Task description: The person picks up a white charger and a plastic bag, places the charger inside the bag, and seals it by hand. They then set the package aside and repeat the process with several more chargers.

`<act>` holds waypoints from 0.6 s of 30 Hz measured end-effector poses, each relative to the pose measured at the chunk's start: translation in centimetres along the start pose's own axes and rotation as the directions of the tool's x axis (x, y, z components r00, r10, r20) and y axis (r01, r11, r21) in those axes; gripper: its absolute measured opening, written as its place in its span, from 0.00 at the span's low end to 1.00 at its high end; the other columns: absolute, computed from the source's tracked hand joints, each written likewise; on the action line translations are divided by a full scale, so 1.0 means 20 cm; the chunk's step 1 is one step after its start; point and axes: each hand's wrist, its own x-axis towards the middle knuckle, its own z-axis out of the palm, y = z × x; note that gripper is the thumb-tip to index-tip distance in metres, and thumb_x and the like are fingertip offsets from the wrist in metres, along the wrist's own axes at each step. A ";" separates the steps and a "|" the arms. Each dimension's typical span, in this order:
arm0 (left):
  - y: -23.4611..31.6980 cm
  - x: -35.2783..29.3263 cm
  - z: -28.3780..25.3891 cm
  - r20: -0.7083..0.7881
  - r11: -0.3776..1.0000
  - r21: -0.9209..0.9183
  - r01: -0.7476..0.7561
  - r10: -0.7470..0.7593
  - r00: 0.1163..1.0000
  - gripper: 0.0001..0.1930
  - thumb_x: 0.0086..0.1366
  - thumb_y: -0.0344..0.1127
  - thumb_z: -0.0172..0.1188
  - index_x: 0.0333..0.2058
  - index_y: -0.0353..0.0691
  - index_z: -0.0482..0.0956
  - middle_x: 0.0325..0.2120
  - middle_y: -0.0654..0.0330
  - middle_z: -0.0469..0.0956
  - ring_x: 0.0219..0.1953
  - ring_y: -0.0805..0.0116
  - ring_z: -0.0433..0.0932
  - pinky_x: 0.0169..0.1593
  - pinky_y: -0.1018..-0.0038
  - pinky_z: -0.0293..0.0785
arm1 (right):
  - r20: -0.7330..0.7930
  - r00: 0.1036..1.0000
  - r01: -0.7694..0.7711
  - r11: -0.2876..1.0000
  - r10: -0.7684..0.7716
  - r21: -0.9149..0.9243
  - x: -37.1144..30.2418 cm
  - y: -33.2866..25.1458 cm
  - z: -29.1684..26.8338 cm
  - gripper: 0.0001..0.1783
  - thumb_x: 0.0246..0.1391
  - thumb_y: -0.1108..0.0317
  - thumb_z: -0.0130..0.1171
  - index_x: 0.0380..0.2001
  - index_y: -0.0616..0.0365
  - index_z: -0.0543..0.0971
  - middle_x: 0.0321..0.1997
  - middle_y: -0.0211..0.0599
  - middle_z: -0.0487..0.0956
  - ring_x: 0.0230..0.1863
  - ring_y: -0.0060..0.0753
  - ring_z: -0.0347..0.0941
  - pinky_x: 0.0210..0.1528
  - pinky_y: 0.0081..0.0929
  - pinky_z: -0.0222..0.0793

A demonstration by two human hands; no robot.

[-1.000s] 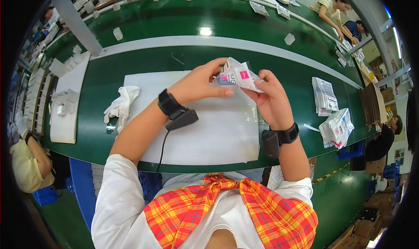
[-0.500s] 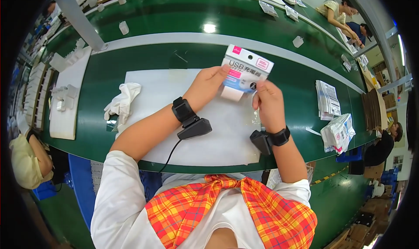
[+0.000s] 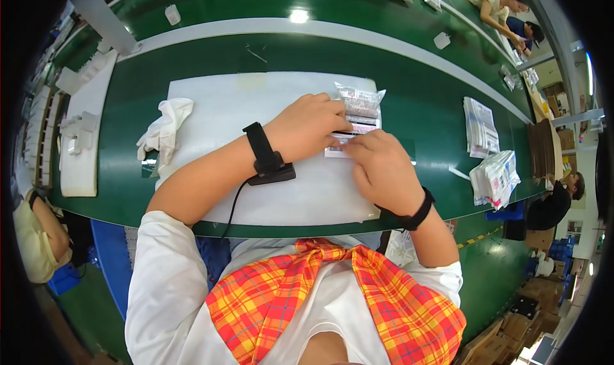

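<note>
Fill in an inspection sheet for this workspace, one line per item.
Surface: white sheet lying on a green table.
Job's things: printed packet at the sheet's upper right, partly hidden by the fingers.
Clutter: white glove at the sheet's left edge; flat printed stack and bulkier printed pile on the right.
Hands: left hand and right hand, bare, both at the packet.
Cables: black cable running from the left wrist's device.
Surroundings: other people at the right and left.

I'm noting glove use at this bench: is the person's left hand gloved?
No, the left hand is bare, and a white glove lies across the left edge of the white mat.
</note>
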 end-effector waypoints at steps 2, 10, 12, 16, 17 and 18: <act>0.01 0.00 0.01 -0.028 0.999 0.016 -0.036 0.037 0.999 0.14 0.55 0.27 0.61 0.41 0.42 0.82 0.38 0.59 0.76 0.42 0.56 0.72 0.50 0.65 0.68 | 0.006 0.995 -0.101 0.994 0.100 0.042 0.04 -0.01 0.04 0.08 0.47 0.74 0.60 0.34 0.60 0.82 0.35 0.42 0.79 0.41 0.46 0.73 0.47 0.38 0.70; 0.00 0.00 0.01 -0.012 0.999 -0.034 0.014 -0.015 1.000 0.15 0.55 0.30 0.63 0.43 0.44 0.80 0.39 0.60 0.74 0.43 0.55 0.71 0.48 0.63 0.70 | -0.057 0.993 -0.096 0.987 0.104 0.132 0.03 0.01 0.13 0.04 0.49 0.74 0.59 0.30 0.62 0.79 0.32 0.42 0.76 0.39 0.47 0.71 0.43 0.39 0.68; 0.01 0.01 0.00 0.010 0.998 -0.051 0.044 -0.044 0.999 0.16 0.54 0.26 0.62 0.44 0.43 0.79 0.40 0.59 0.74 0.44 0.54 0.70 0.50 0.64 0.68 | -0.073 0.993 -0.083 0.986 0.094 0.142 0.04 0.03 0.16 0.04 0.49 0.75 0.58 0.30 0.61 0.78 0.33 0.42 0.76 0.39 0.47 0.71 0.43 0.39 0.68; 0.02 0.02 0.00 0.026 0.997 -0.059 0.042 -0.040 0.999 0.18 0.54 0.26 0.62 0.45 0.42 0.79 0.42 0.59 0.74 0.46 0.54 0.69 0.52 0.64 0.67 | -0.052 0.999 0.000 0.991 0.007 0.135 -0.03 0.05 0.13 0.04 0.49 0.77 0.56 0.30 0.60 0.75 0.34 0.43 0.74 0.40 0.48 0.70 0.43 0.38 0.67; 0.01 0.02 0.00 0.022 0.998 -0.056 0.042 -0.041 0.999 0.18 0.54 0.27 0.62 0.46 0.42 0.79 0.43 0.59 0.74 0.46 0.54 0.69 0.52 0.64 0.67 | 0.006 0.999 0.048 0.992 -0.049 0.119 -0.06 0.05 0.08 0.04 0.49 0.77 0.55 0.31 0.60 0.73 0.35 0.43 0.74 0.40 0.49 0.69 0.43 0.38 0.67; 0.00 0.02 -0.01 0.029 0.998 -0.051 0.027 -0.026 0.999 0.18 0.54 0.27 0.62 0.46 0.42 0.79 0.43 0.59 0.74 0.46 0.54 0.69 0.52 0.64 0.67 | 0.061 0.993 0.091 0.991 -0.097 0.099 -0.09 0.07 0.03 0.05 0.48 0.78 0.54 0.31 0.60 0.72 0.35 0.43 0.73 0.40 0.49 0.69 0.43 0.37 0.67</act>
